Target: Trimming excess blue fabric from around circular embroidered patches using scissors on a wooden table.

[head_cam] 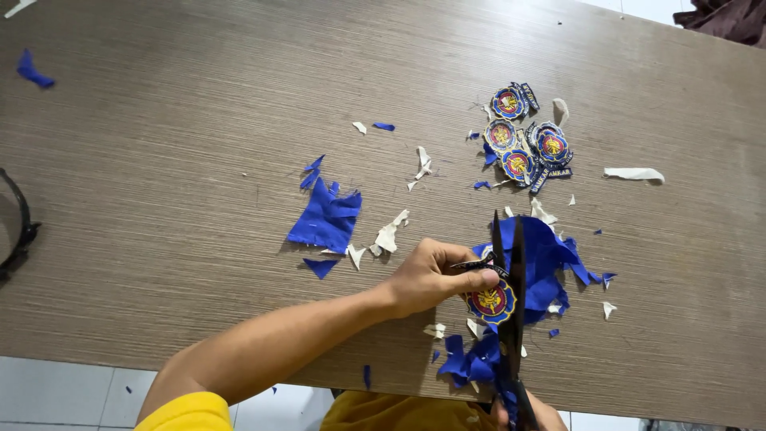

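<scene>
Our left hand (435, 275) pinches the round patch (491, 302) on blue cloth (541, 251), steadying it; right hand (523, 413), mostly hidden, grips scissors (511, 287) trimming around it. Finished patches (523, 140) sit farther up the surface (159, 199).

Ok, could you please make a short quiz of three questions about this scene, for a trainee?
1. True or false: the left hand holds a round embroidered patch in blue, red and yellow.
2. Where does the group of finished round patches lie on the brown wood-grain table?
A. upper right
B. lower left
C. centre
3. Fill in: the black-bladed scissors point ____ the person's body.

Key
1. True.
2. A.
3. Away from; the right hand grips them at the bottom edge, blades crossing the crumpled blue fabric.
</scene>
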